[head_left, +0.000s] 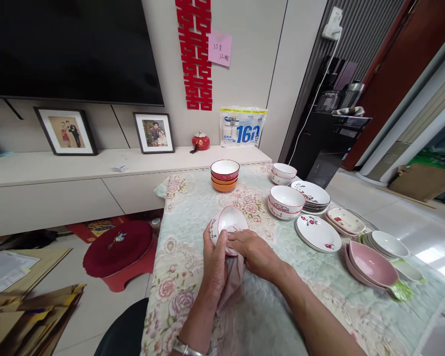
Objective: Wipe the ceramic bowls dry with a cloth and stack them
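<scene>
A white bowl (233, 217) with a red rim and dark marks outside is tilted toward me above the table. Round its left side, my left hand (215, 254) is closed, thumb over the rim. My right hand (252, 247) presses a greyish-pink cloth (234, 282) into the bowl; the cloth hangs down between my wrists. Part of the bowl's lower side is hidden by my hands. Beyond it stands a stack of orange and red bowls (225, 177). To the right sit two larger white bowls (286, 201) with red rims, nested together.
Right of my hands are white flowered plates (318, 233), dark-rimmed plates (310, 193), square dishes (345, 220), pink bowls (373, 264), small white bowls (389, 244) and more red-rimmed bowls (284, 171). A flowered cloth covers the table (185, 247). A red stool (118, 247) stands left.
</scene>
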`<action>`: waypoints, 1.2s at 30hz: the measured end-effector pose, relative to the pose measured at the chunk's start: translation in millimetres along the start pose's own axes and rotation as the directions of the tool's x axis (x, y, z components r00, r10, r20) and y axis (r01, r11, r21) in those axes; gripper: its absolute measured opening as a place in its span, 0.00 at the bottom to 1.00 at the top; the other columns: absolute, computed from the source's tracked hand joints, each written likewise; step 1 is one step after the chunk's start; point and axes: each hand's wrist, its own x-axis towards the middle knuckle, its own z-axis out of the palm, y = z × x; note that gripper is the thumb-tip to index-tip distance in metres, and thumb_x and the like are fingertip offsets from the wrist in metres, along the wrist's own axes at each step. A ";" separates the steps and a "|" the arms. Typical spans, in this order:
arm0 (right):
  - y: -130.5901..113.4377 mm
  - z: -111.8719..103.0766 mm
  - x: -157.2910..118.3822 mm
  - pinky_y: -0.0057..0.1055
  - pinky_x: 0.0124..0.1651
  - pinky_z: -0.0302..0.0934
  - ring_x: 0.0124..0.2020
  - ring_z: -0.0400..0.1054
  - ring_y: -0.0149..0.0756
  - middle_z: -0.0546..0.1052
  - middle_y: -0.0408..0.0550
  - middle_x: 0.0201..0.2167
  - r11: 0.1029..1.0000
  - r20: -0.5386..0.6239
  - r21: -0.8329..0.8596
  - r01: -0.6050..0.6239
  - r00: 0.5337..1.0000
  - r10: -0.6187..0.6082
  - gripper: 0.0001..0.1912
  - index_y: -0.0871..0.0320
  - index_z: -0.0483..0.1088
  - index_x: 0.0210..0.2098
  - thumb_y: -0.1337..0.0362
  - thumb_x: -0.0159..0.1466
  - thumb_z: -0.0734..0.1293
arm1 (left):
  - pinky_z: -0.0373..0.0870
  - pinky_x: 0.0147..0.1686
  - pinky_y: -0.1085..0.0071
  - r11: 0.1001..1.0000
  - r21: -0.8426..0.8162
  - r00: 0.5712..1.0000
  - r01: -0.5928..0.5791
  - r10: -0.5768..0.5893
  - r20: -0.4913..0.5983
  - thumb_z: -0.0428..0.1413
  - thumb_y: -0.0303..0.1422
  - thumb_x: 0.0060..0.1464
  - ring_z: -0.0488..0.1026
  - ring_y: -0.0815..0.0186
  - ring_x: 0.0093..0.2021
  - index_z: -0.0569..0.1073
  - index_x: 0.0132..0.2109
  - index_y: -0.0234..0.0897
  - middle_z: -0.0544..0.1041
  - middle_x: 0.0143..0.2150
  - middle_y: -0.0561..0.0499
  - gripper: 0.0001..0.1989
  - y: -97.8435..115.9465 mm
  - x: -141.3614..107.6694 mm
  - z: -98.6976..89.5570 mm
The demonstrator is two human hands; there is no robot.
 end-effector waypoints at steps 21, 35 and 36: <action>-5.9 -9.2 -0.7 0.36 0.47 0.64 0.44 0.68 0.39 0.74 0.49 0.42 0.818 -0.092 0.501 -0.283 0.922 0.375 0.25 0.56 0.68 0.52 0.73 0.55 0.64 | 0.68 0.54 0.59 0.992 0.032 0.974 0.122 -0.126 0.190 0.58 0.44 0.54 0.72 0.54 0.55 0.65 0.60 0.39 0.74 0.55 0.41 0.29 -1.1 -13.9 13.9; -8.0 2.5 2.9 0.34 0.44 0.62 0.42 0.62 0.38 0.66 0.53 0.42 0.987 -0.237 -0.044 -0.156 0.961 0.141 0.09 0.58 0.67 0.35 0.73 0.65 0.57 | 0.67 0.56 0.58 0.978 0.000 0.945 0.208 -0.201 0.260 0.59 0.42 0.54 0.70 0.52 0.58 0.62 0.62 0.37 0.72 0.58 0.39 0.31 1.9 -14.1 12.4; -8.5 1.4 2.8 0.35 0.44 0.62 0.43 0.62 0.40 0.66 0.53 0.42 0.970 -0.231 -0.125 -0.210 0.957 0.177 0.08 0.58 0.67 0.36 0.72 0.65 0.58 | 0.67 0.56 0.58 0.979 0.013 0.945 0.202 -0.198 0.259 0.59 0.42 0.54 0.70 0.52 0.58 0.62 0.62 0.37 0.72 0.59 0.39 0.31 0.7 -14.0 12.5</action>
